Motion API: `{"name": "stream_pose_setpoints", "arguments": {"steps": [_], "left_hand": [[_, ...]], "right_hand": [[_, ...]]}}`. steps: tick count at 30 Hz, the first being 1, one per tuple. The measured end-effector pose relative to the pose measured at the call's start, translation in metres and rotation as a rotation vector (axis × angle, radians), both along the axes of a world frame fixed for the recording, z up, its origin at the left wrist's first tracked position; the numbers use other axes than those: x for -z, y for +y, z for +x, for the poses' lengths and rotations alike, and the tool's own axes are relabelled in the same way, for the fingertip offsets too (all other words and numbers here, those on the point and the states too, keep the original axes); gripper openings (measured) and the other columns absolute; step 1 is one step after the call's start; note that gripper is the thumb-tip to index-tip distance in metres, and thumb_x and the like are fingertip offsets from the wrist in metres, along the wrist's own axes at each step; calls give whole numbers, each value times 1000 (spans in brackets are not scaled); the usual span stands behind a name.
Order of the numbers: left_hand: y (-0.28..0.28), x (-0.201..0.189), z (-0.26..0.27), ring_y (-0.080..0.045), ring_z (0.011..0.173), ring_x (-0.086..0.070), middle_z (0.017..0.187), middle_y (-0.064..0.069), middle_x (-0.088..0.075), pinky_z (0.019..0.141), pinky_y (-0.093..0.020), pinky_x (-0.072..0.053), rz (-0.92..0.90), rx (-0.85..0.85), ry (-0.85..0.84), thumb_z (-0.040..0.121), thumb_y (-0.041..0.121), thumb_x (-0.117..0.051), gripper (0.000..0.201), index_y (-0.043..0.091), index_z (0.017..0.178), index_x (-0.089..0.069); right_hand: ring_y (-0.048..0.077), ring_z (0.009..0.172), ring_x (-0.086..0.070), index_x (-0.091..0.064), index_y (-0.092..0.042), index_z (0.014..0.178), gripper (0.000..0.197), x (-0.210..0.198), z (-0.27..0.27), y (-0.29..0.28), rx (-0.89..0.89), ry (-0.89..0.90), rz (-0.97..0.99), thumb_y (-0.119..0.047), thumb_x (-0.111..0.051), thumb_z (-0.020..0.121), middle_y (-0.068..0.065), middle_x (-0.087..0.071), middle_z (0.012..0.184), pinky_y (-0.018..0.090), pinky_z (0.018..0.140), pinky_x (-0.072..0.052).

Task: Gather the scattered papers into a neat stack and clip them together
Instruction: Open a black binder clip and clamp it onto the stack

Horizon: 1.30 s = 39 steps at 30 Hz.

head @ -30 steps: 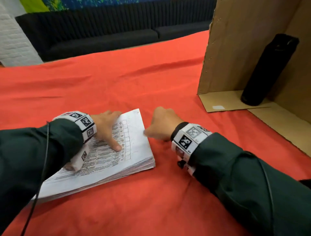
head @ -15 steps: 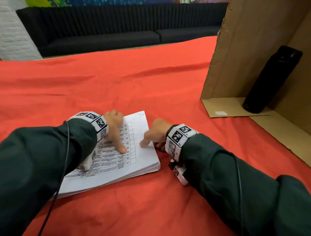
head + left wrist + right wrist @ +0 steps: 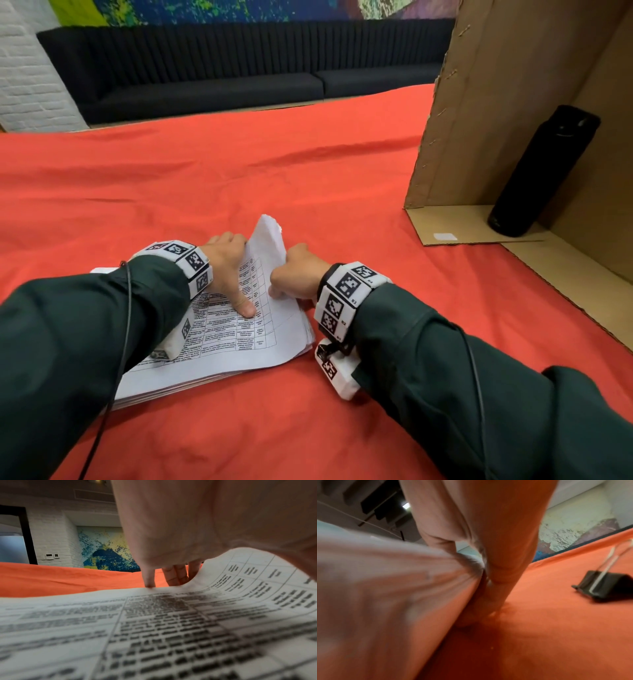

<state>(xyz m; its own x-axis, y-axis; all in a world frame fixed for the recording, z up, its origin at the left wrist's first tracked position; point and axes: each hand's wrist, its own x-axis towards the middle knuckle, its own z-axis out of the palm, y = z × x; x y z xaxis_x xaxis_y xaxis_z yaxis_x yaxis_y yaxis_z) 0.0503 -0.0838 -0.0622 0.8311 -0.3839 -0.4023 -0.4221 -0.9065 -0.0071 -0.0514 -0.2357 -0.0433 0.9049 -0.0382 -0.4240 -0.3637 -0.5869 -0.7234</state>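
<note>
While my left hand [image 3: 226, 270] lies on top of the thick stack of white printed papers [image 3: 219, 346], its thumb pressing flat on the table of text and its fingers [image 3: 175, 577] reaching down over the far edge of the sheets, my right hand [image 3: 298, 274] pinches the far right corner of the stack between thumb and curled fingers and bends it upward, so that a wedge of pages stands up between my two hands and the top sheet curves up against my left palm. From my right wrist I see the paper edge bunched where my thumb and finger meet, the lower fingers [image 3: 481, 609] touching the wrinkled orange-red tablecloth [image 3: 239, 178] beneath. So my right hand is closed on the papers, while my left holds nothing and only presses with relaxed fingers. The stack lies on the cloth directly under my left hand and just to the left of my right hand, its near edges showing many layered sheets, not perfectly flush. A black metal binder clip with silver wire handles [image 3: 606, 586] rests on the cloth to the right of my right hand, apart from it and from the papers. Farther off to the right, beyond my right hand, an open brown cardboard box [image 3: 507, 102] stands on the cloth with a tall black cylindrical bottle [image 3: 541, 171] upright inside it.
</note>
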Motion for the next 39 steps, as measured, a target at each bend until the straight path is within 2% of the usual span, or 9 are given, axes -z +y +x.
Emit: {"name": "stream_pose_setpoints", "arguments": {"steps": [3,7,10,14,21,25,31,35,39], "left_hand": [[5,3,1,-22,134,-38,140,2,-39,117,-46,-36,-62,9,26,-3,91,-66,175,17,150,-25],[8,1,5,-21,136,-40,144,6,-39,116,-47,-37,-138,34,94,1,91,-71,174,22,153,-22],[9,-6,13,-10,107,-58,122,11,-59,95,-34,-46,-304,-36,152,24,90,-76,128,30,132,-42],[5,-7,23,-12,83,-64,94,9,-69,77,-32,-45,-506,-108,182,32,110,-41,106,27,93,-68],[3,13,35,-31,81,-68,94,-20,-73,80,-47,-54,-881,-272,408,49,75,-85,97,-3,103,-68],[-2,13,25,-15,43,-57,59,-2,-65,44,-18,-44,-997,-223,470,97,28,-65,36,-7,96,-60],[-23,9,23,-12,67,-64,82,-5,-74,63,-24,-51,-961,-100,352,62,67,-83,65,11,93,-76],[-34,13,23,2,45,-52,59,10,-67,49,-14,-40,-980,-89,272,92,29,-72,22,7,91,-71],[-33,23,28,-17,53,-46,74,2,-71,49,-23,-35,-1056,-132,327,99,10,-62,14,19,106,-71]], "right_hand": [[29,105,-66,-50,4,135,51,5,1,-4,-32,22,25,-9,-65,88,14,-66,117,39,90,-57],[23,100,-55,-48,-1,135,41,7,-4,-8,-65,-5,22,-15,-60,97,12,-59,121,29,76,-45],[25,101,-60,-51,1,132,39,14,-1,-10,-48,-55,52,-15,-61,98,13,-62,120,30,74,-49],[30,109,-66,-54,4,127,37,25,6,-11,11,-92,156,-15,-62,97,16,-66,122,35,82,-57],[36,114,-64,-57,6,127,37,29,14,-4,38,-28,202,-19,-47,101,21,-65,125,44,100,-53],[28,107,-59,-54,-3,119,24,25,14,-8,-53,17,46,-18,-45,102,12,-59,119,33,84,-46],[31,122,-55,-48,2,138,39,20,8,-1,-144,44,-123,-16,-42,104,18,-52,141,26,81,-36],[32,118,-53,-45,5,140,41,21,8,1,-130,53,-91,-13,-39,103,22,-46,144,27,81,-37],[26,84,-51,-44,-5,113,14,24,6,2,-66,60,-4,-11,-38,101,10,-50,95,26,53,-39]]}}
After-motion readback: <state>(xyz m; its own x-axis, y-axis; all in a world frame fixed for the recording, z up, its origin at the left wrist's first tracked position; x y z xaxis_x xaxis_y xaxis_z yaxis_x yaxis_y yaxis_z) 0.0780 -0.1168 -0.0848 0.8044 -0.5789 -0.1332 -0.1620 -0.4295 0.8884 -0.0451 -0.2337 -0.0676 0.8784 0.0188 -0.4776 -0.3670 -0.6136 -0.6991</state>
